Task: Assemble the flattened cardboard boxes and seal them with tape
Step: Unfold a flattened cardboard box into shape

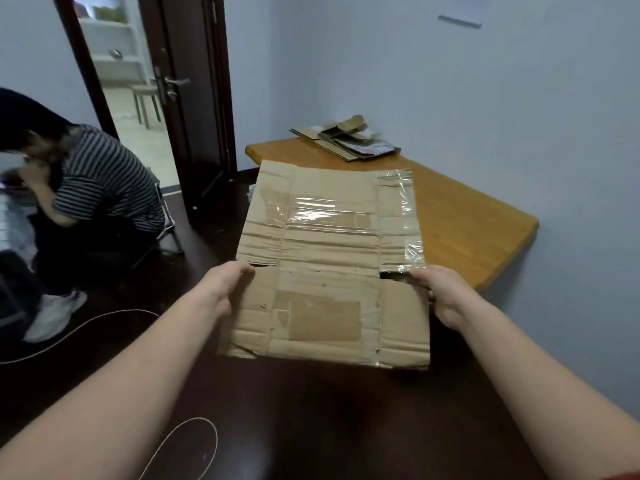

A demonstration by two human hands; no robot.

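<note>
Left hand [227, 289] and right hand [441, 296] each grip a side edge of the flattened cardboard box [325, 244], at the flap slits. Box is held in the air, unopened, its far end over the table's [467, 230] left edge. Stack of flattened boxes [346, 142] sits at the table's far corner.

left hand [227, 285] + right hand [440, 292] grip flattened box [329, 258] edges | table [467, 216] beyond

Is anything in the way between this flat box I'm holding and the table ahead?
Nothing visible. The left hand and right hand grip the flattened box, held just before the wooden table. The cardboard pile lies at its far corner.
</note>
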